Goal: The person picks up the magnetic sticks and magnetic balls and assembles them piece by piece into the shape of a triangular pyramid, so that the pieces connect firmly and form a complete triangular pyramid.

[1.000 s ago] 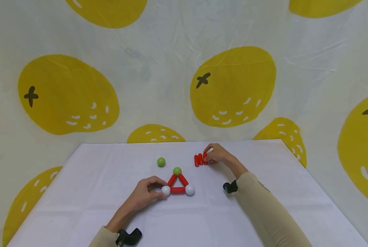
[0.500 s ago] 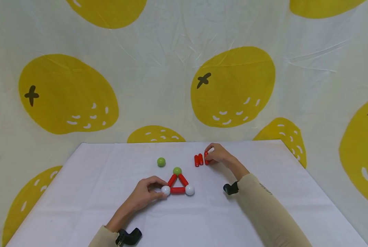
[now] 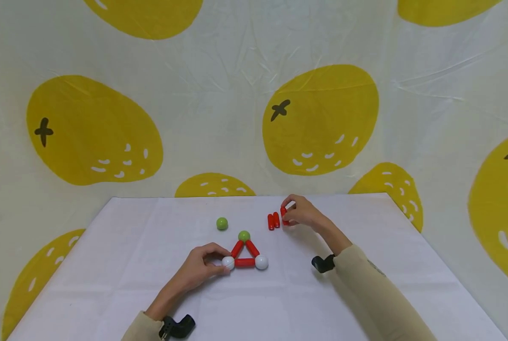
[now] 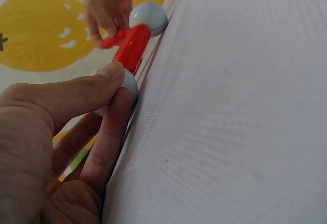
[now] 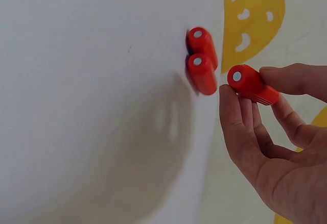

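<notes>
Pinching a red rod (image 5: 252, 84) between thumb and fingertips, our right hand (image 3: 302, 214) holds it lifted just off the white table (image 3: 109, 265), right beside two more red rods (image 3: 273, 221) lying side by side near the far edge. Our left hand (image 3: 198, 270) has thumb and index finger clamped on the left white ball (image 4: 122, 83) of the triangle (image 3: 244, 253): three red rods joined by two white balls at the base and a green ball (image 3: 244, 236) on top, flat on the table in front of us. The other white ball (image 3: 261, 262) sits free at the right corner. A loose green ball (image 3: 222, 223) lies apart, farther back and to the left. Lemon-print cloth (image 3: 322, 118) hangs behind. Risks as we judge them: these parts look magnetic, so the held rod could snap back onto the pair beside it if carried too close, or drag them along. Bringing it near the triangle carelessly could pull a rod off a ball or skew the shape, since only one corner is pinned. The loose green ball could roll if the table gets bumped. The grip on the rod is only a fingertip pinch, so it could slip.
</notes>
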The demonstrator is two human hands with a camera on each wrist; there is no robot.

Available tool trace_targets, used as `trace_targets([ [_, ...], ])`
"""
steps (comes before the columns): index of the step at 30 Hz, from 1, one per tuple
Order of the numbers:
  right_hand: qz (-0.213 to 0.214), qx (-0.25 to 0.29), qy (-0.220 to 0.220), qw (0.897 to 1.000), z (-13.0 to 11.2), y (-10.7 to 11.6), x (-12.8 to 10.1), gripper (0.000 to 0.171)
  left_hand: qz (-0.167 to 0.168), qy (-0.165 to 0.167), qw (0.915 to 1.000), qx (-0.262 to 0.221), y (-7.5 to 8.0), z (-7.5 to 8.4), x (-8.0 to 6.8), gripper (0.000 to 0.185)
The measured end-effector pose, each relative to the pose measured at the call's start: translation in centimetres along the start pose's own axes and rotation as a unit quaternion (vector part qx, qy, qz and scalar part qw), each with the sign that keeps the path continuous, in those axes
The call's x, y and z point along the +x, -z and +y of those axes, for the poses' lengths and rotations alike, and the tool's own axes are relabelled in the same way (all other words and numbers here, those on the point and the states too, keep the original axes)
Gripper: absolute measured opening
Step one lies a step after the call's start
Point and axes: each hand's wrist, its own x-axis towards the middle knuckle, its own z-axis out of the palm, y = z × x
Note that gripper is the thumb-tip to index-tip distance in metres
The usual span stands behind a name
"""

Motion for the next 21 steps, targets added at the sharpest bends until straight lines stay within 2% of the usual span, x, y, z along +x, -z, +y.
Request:
trace_targets([
  [12, -0.050, -0.012, 0.089, 0.995, -2.3, -2.1, -2.9, 0.029, 0.000, 0.010, 0.9999, 0.005, 0.0, 0.1, 0.0, 0.031],
  [21, -0.103, -0.018, 0.171, 0.980, -3.1, -3.9, -5.0, 0.027, 0.000, 0.020, 0.9998, 0.009, 0.0, 0.2, 0.1, 0.031],
])
